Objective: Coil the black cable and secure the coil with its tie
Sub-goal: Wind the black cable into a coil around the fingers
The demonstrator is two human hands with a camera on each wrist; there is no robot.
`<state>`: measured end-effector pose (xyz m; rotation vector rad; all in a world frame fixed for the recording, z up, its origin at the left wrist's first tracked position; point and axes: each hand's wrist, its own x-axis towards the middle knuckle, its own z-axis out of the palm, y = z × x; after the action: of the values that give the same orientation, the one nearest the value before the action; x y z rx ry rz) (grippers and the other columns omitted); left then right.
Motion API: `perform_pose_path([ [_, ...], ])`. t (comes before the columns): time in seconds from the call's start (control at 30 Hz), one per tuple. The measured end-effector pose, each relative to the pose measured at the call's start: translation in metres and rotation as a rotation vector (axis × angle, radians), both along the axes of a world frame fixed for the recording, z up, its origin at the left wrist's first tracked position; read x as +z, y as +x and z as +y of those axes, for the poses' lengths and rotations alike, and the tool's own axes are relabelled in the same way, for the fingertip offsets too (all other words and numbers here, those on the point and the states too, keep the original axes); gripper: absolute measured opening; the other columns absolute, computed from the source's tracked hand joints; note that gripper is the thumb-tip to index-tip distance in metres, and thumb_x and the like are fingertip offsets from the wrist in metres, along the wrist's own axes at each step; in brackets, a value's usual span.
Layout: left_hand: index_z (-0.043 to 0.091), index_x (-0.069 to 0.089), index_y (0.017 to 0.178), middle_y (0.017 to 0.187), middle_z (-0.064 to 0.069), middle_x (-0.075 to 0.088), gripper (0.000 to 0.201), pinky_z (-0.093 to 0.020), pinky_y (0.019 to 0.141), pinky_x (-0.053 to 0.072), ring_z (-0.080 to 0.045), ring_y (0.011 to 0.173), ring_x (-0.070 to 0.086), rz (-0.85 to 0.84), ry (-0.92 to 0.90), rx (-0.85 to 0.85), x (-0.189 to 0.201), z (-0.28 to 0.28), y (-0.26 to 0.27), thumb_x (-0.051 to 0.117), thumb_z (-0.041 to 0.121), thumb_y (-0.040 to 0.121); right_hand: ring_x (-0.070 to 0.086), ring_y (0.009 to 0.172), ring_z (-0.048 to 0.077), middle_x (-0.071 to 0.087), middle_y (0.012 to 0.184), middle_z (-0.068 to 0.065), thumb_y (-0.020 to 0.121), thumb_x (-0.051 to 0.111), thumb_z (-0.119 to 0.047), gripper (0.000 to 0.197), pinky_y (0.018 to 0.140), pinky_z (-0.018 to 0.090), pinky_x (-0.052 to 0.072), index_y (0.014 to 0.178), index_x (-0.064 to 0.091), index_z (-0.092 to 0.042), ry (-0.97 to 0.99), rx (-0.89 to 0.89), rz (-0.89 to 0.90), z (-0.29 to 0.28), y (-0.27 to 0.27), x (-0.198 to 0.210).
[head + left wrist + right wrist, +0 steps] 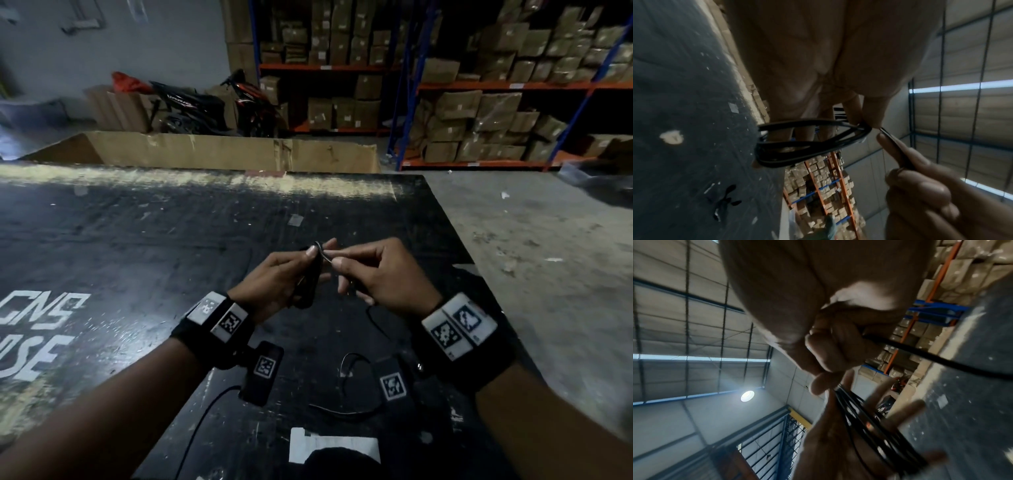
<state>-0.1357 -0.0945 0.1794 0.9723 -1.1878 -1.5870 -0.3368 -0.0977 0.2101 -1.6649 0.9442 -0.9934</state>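
The black cable is partly wound into a small coil [307, 278] that my left hand [317, 251] holds above the black table [137, 240], thumb and fingers pinching the coil's top. In the left wrist view the coil [807, 142] shows as several loops hanging below my fingers. My right hand [337, 260] pinches the free strand right next to the coil. The strand [920, 356] runs out through its curled fingers. The loose cable end [342, 413] trails down onto the table under my wrists. I cannot make out the tie.
A long open cardboard box [222, 150] lies along the table's far edge. The table's right edge [455, 240] drops to a concrete floor. A white label [329, 448] lies near me. Shelves of cartons [479, 113] and a parked motorbike [212, 102] stand beyond.
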Motion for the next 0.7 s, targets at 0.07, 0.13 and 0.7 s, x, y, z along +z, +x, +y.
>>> perform_pose_path([
  [0.07, 0.014, 0.065, 0.134, 0.155, -0.003, 0.054, 0.040, -0.043, 0.101, 0.055, -0.025, 0.131, 0.061, 0.076, 0.012, 0.016, 0.005, -0.005, -0.001, 0.044, 0.032, 0.105, 0.040, 0.032, 0.012, 0.068, 0.064, 0.019, 0.096, 0.062, -0.006, 0.021, 0.035, 0.020, 0.032, 0.113, 0.076, -0.004, 0.027, -0.022, -0.157, 0.005, 0.005, -0.017],
  [0.13, 0.032, 0.057, 0.144, 0.152, -0.005, 0.058, 0.048, -0.060, 0.115, 0.040, -0.031, 0.135, 0.059, 0.162, 0.037, 0.021, 0.009, -0.011, -0.001, 0.047, 0.045, 0.100, 0.039, 0.031, 0.011, 0.067, 0.063, 0.018, 0.096, 0.062, -0.007, 0.022, 0.035, 0.019, 0.031, 0.113, 0.076, -0.005, 0.065, -0.013, -0.243, 0.009, 0.007, -0.030],
  [0.7, 0.033, 0.050, 0.146, 0.168, -0.015, 0.026, 0.046, -0.083, 0.108, 0.024, -0.050, 0.151, 0.026, 0.663, -0.081, -0.386, 0.070, 0.005, 0.019, 0.038, 0.046, 0.103, 0.041, 0.040, 0.005, 0.050, 0.048, -0.002, 0.075, 0.074, -0.020, 0.029, 0.042, 0.017, 0.031, 0.097, 0.079, -0.003, 0.503, 0.045, -0.398, -0.004, -0.020, -0.099],
])
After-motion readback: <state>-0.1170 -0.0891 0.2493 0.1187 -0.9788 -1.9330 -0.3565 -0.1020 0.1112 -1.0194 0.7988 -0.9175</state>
